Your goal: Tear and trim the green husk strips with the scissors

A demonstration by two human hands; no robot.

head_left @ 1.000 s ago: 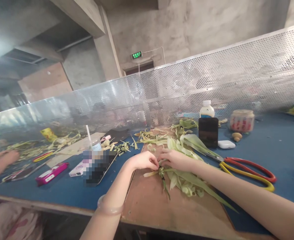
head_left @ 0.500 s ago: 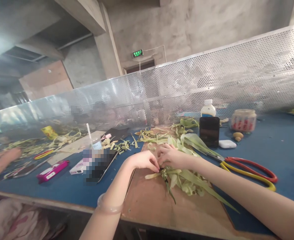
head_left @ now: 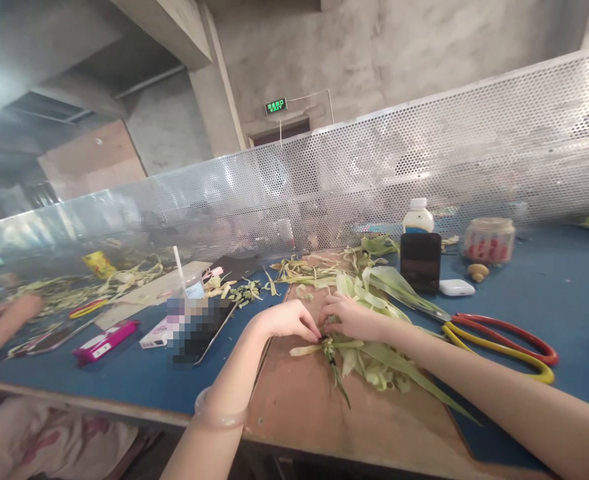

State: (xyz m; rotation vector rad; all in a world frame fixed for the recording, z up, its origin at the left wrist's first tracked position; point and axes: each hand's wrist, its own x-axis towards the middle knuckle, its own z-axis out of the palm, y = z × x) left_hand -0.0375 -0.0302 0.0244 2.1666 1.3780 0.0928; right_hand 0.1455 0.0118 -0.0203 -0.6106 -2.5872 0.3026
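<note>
My left hand (head_left: 289, 320) and my right hand (head_left: 350, 318) meet fingertip to fingertip over a brown board (head_left: 314, 407). Both pinch a small woven knot of pale green leaf strips (head_left: 328, 345), from which thin dark green ends trail toward me. A loose bundle of long green leaves (head_left: 374, 360) lies under and right of my right hand. A clear bangle (head_left: 219, 417) sits on my left wrist.
Red and yellow scissors (head_left: 499, 340) lie right on the blue table (head_left: 564, 293). A black phone (head_left: 419, 262), a white bottle (head_left: 417, 217), an earbud case (head_left: 456, 287), a jar (head_left: 489, 240) stand behind. A pink box (head_left: 105, 341) and another person's hand (head_left: 4, 317) are at left. A perforated metal screen (head_left: 424, 160) bounds the back.
Both hands stay pinched together on the leaf knot, which has shifted slightly toward me; the dark ends hang a little lower. The view has drifted slightly.
</note>
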